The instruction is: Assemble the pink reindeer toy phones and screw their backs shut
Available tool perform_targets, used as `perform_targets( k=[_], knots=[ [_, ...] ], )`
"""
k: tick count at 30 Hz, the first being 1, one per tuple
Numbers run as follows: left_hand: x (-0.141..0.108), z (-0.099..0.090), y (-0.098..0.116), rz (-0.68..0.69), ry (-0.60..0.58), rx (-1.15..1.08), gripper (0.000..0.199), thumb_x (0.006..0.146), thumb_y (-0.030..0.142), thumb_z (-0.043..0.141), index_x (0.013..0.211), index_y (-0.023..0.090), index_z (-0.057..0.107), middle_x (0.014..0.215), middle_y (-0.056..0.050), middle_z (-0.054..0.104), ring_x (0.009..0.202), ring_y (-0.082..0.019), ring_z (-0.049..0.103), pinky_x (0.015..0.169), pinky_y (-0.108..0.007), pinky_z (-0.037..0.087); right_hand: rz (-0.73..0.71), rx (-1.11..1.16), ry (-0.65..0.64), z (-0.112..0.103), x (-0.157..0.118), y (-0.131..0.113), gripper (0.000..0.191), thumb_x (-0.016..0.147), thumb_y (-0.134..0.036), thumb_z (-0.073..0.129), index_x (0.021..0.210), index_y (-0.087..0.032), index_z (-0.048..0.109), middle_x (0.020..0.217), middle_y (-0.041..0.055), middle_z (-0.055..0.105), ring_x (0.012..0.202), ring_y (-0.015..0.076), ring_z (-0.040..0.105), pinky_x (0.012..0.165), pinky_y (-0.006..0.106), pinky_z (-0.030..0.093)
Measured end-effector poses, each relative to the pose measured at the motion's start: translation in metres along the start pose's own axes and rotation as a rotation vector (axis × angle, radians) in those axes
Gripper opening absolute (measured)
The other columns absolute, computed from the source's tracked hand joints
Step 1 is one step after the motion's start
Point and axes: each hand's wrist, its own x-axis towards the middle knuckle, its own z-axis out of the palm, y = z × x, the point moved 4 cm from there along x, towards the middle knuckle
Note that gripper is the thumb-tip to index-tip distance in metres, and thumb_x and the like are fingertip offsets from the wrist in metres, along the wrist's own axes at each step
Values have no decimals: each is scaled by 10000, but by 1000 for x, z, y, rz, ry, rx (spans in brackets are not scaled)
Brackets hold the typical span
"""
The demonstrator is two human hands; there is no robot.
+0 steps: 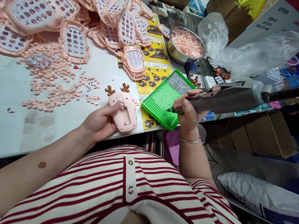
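Observation:
My left hand [102,121] is closed around a pink toy phone [117,119] with brown antlers, its back turned up and its battery compartment uncovered. The thumb lies across the upper part of that back, near the table's front edge. In my right hand [189,114] is a grey electric screwdriver [226,97], lying nearly level with its bit pointing left. The bit's tip is above a green perforated tray [151,99], which has a heap of small silver screws [179,83] at its far end.
Pink phone shells [126,27] are piled at the back of the white table [5,116]. Small pink parts [60,95] lie scattered at left. A metal bowl [180,56] of pink pieces, plastic bags [254,57] and boxes [262,30] stand at right.

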Motion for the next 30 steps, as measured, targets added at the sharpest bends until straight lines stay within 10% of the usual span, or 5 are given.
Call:
perform_targets(
  k=[15,30],
  knots=[
    [7,2,-1,27,2,-70,308,950,158,603,1250,177,670,1099,-88,763,1035,-222,726,948,-378,609,-77,63,78,18,1,-35,177,828,-397,711,935,-313,598,549,-89,445,421,125,459,462,316,453],
    [10,7,-2,53,-21,-89,174,931,175,637,1091,155,702,1085,-105,752,1099,-248,689,977,-383,571,60,323,-234,81,-29,-46,196,888,-342,674,1031,-306,545,626,-79,483,525,123,557,520,279,489]
  ],
)
